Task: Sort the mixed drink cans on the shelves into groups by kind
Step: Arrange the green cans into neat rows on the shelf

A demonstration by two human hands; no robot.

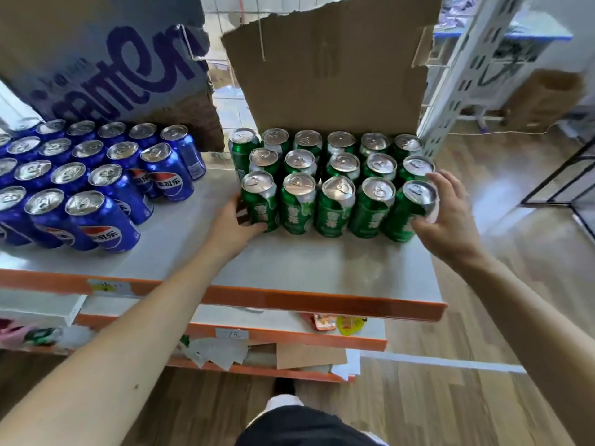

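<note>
Looking down on top shelf [322,268], pale deck with orange front lip.

Finding green cans [335,175] standing upright as one tight block on right half of shelf, three rows deep, five across the front, silver tops up.

Gripping front-left green can [259,201] with left hand [236,220]: wrapping fingers round its outer left side, pressing thumb low on the front near the base.

Cupping front-right green can [407,214] with right hand [447,217]: laying thumb on the front of the label, curving fingers past the outer right side, reaching fingertips up beside the rim of the can behind.

Bracketing the front row from both ends, hands well apart, with three cans between.

Noting blue cans [103,175] standing upright in a separate block on left half of same shelf, showing round red-white-blue logos, with a bare strip of shelf between the two blocks. Seeing only green in right block, only blue in left.

Noting plain brown cardboard flap [328,69] standing just behind green block, and purple-lettered cardboard [106,59] behind blue block.

Spotting white perforated post [450,91] at right rear corner, just beside the back-right cans.

Spotting lower shelf [289,320] beneath, orange-edged, carrying orange and yellow packets [338,323] near its right end.

Seeing wooden floor [483,317] below and to the right.
</note>
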